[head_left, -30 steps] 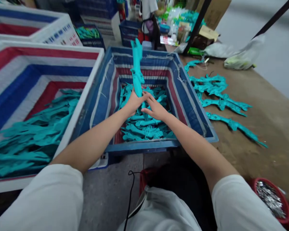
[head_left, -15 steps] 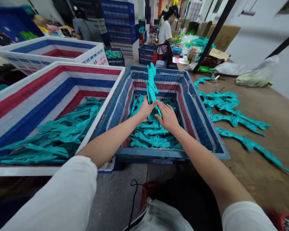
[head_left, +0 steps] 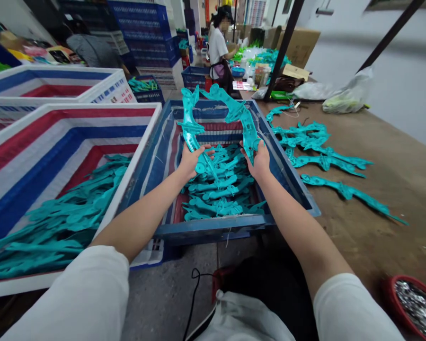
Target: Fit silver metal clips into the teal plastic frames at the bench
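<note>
My left hand is closed on the lower part of a curved, moulded teal plastic piece, which stands up tilted above the bin. A second teal plastic piece is in my right hand, held near its lower end, its upper part bending left. The two pieces are apart, and hollow, ribbed inner detail shows on the right one. Below both hands, many similar pieces lie heaped in a blue bin with a striped lining.
Left stands a white-rimmed bin of more teal pieces. On the brown table at right lie several teal pieces and plastic bags. A red bowl of small metal parts sits lower right. People work behind.
My hands were together around teal plastic held upright; now they have moved apart, each with its own piece. The camera view swung right, then back left.
</note>
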`<state>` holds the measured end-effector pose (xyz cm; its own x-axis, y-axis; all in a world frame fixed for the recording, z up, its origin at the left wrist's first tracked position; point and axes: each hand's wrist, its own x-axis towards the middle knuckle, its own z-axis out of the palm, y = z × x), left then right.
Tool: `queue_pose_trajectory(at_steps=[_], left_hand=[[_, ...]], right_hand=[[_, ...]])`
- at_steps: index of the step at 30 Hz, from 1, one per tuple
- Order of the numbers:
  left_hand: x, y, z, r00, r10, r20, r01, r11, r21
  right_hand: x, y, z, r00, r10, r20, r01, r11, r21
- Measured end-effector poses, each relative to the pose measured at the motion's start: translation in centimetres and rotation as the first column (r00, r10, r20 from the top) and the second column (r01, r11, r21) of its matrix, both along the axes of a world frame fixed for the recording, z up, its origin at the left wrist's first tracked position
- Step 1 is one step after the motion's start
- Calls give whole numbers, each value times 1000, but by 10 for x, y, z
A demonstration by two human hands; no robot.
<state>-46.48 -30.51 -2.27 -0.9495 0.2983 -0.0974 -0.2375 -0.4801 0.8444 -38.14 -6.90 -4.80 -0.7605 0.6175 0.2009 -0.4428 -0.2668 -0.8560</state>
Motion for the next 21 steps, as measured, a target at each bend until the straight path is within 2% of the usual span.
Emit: queue_pose_trajectory(at_steps=[3,5,7,9,11,13,15,16,18,20,21], left_hand=[[5,4,5,1000,-1,-10,1,1000,9],[1,2,14,997,61,-41,-60,998,28],[-12,-9,26,972,216,-98,-207,974,87],[-36,-27,38,906,401,-136,-381,912,152],[-64,-46,43,856,498,-136,-483,866,134],[-84,-59,40,879,444,-173,-449,893,11],[-88,-59,33,908,365,-205,-388,917,-88],[-83,-53,30,917,343,-203,-367,926,-94],[-61,-35,26,933,326,-153,-335,942,-35],[-32,-14,28,964,228,-134,-232,973,-18],[-18,-6,31,972,156,-174,-169,984,-58]], right_hand=[[-3,3,7,999,-33,29,36,996,-86],[-5,17,13,995,-91,44,96,987,-125],[-2,44,19,983,-178,36,181,969,-170],[7,78,23,964,-264,8,260,941,-217],[19,105,26,957,-291,-2,282,926,-251],[30,117,28,956,-292,15,280,899,-338],[35,112,29,958,-277,78,285,873,-395],[34,105,28,956,-253,147,290,887,-359],[24,86,18,923,-184,338,253,952,-173],[5,69,-2,859,-126,496,94,992,90],[-7,62,-16,842,-95,531,-30,975,222]])
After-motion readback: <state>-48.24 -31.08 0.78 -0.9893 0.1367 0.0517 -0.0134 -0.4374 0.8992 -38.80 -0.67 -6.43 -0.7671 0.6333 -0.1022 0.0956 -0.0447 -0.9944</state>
